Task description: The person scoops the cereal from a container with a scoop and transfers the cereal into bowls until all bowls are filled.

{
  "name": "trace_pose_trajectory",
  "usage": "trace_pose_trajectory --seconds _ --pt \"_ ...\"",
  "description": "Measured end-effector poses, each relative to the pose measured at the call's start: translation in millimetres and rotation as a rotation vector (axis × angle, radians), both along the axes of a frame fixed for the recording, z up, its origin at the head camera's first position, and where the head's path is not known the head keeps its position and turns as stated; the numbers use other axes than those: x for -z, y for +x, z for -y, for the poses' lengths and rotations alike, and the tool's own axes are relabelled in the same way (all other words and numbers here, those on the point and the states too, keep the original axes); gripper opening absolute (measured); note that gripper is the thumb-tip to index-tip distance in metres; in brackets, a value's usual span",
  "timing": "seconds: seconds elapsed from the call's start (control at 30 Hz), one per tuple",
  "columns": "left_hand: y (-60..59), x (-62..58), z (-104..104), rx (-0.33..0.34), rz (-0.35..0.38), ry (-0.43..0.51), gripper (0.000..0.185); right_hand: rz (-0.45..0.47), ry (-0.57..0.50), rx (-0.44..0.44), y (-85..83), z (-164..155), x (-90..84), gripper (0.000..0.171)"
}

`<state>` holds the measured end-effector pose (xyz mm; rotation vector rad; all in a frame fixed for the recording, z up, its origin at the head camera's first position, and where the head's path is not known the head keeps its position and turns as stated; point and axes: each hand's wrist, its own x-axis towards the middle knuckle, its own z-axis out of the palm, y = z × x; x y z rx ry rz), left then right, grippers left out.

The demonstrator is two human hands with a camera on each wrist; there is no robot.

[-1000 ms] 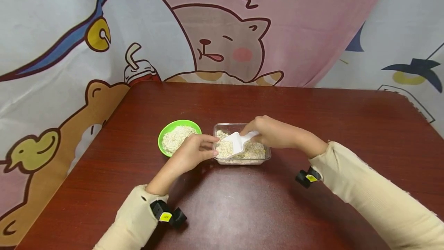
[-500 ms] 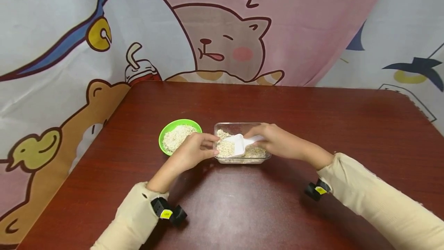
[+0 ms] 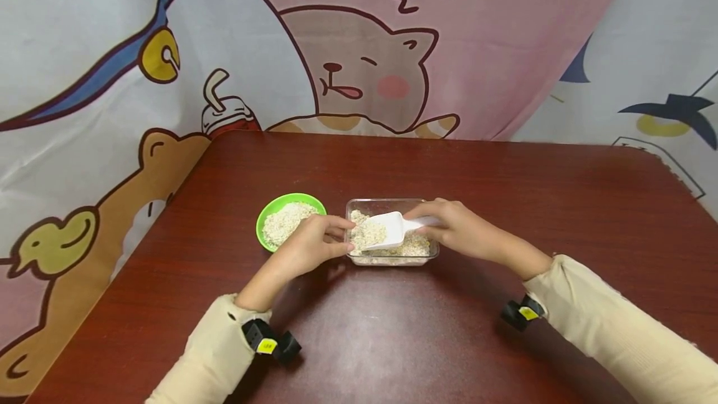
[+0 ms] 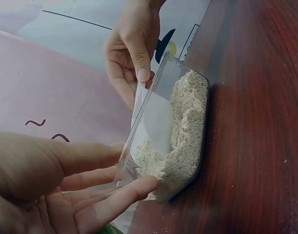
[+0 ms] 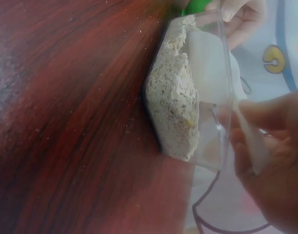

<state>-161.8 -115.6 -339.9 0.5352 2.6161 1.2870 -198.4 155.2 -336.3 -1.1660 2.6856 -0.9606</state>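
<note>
A clear rectangular container of oat flakes stands mid-table. My right hand grips the handle of a white scoop above the container's right part. The scoop points left, its bowl inside the container with oat flakes in it. In the left wrist view, the scoop shows through the clear wall, tilted down toward the flakes. My left hand has its thumb and fingers extended against the container's left end, fingertips at the rim. Its palm is partly over a green bowl's near edge in the head view.
The green bowl, holding more oat flakes, stands just left of the container. The reddish-brown table meets a cartoon-printed cloth at its back. Small crumbs lie on the table near the container.
My right hand has moved to the right and slightly nearer, drawing the scoop back through the container. The scoop's bowl has levelled with flakes in it. My left hand stays in place.
</note>
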Motion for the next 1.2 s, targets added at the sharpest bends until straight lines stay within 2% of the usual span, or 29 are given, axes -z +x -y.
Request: trace_pose_trajectory --seconds 0.37,0.53,0.97,1.2 --pt "-0.1 -5.1 7 -0.013 -0.038 0.019 0.031 -0.015 -0.084 0.100 3.3 -14 5.5 0.028" --pt "-1.3 -8.5 15 -0.019 -0.071 0.019 0.030 -0.055 -0.123 0.123 4.0 -17 6.3 0.028" --pt "0.9 -17.6 36 -0.081 -0.062 0.079 0.029 -0.101 -0.182 0.095 0.4 -7 -3.3 0.030" --pt "2.2 -27.4 54 -0.124 -0.082 0.033 0.031 -0.099 -0.215 0.063 -2.7 8 -12.9 0.030"
